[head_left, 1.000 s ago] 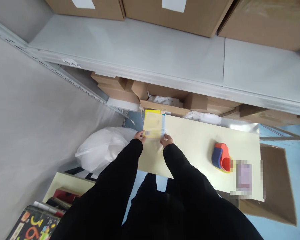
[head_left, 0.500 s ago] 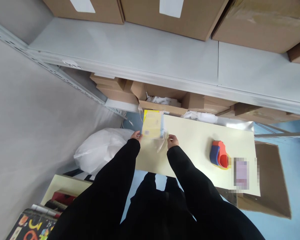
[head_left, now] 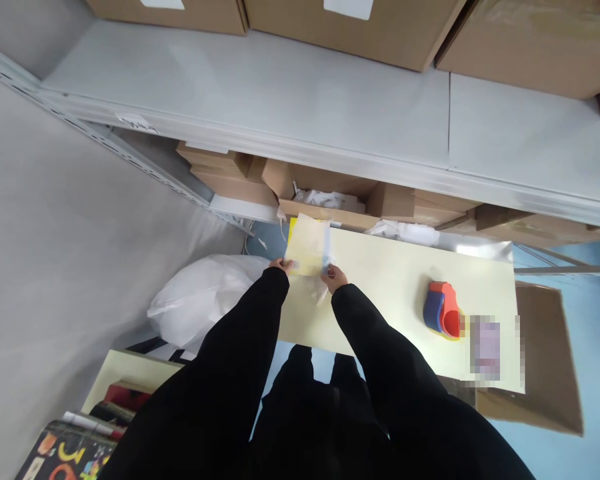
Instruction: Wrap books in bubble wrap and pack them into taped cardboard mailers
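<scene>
A flat yellow booklet with a blue strip along its right side lies at the left end of the cream table. A pale, see-through layer covers most of its face. Loose clear plastic from a bag crumples below its near edge. My left hand pinches the near left corner, fingertips on the booklet. At the near right corner my right hand is closed on the clear plastic beside the blue strip. Exactly how bag and booklet overlap under the fingers is too small to tell.
An orange and blue tape dispenser stands on the table to the right, near a blurred-out patch. A stuffed white bag sits on the left. Shelving with cardboard boxes runs behind, and an open carton is at right.
Both hands have closed in on the booklet's near corners, the left moving right and the right moving left. The pale layer now reaches higher over the yellow face.
</scene>
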Demonstrator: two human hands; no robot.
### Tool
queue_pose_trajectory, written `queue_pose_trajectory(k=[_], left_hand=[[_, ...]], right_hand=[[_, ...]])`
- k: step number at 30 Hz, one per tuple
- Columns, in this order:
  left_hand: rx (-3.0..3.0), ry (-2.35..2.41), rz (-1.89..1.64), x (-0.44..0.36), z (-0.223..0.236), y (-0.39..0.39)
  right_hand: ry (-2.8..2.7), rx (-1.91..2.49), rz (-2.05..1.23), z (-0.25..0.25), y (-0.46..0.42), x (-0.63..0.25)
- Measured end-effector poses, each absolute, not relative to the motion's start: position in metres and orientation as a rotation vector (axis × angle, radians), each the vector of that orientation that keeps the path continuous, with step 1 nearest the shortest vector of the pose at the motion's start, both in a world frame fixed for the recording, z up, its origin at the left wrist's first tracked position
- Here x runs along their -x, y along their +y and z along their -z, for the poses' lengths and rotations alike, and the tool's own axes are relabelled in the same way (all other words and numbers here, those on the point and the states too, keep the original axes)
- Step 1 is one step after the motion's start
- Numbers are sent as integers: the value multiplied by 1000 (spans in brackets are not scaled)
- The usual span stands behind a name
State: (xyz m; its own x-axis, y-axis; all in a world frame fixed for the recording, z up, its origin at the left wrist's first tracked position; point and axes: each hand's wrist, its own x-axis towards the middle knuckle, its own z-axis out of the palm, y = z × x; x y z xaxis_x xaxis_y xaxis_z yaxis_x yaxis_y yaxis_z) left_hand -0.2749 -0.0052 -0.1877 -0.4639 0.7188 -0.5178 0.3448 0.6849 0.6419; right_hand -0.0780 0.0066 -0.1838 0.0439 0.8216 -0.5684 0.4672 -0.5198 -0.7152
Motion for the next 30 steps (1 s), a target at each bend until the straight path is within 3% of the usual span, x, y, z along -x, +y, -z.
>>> queue_pose_trajectory(k=[10, 20, 25, 30], left_hand=[[-425, 1743, -563, 274, 157, -8], [-245, 1290, -757, 264, 86, -40], [-431, 1237, -706, 241, 56, -62], [-540, 1156, -720, 227, 49, -83]], right_hand=[[-1117, 1827, -1645, 176, 3, 62], [-576, 1451, -2325, 99, -8, 14], [-680, 1262, -2236, 54, -7, 2], [-643, 1055, -2163, 39, -18, 6]])
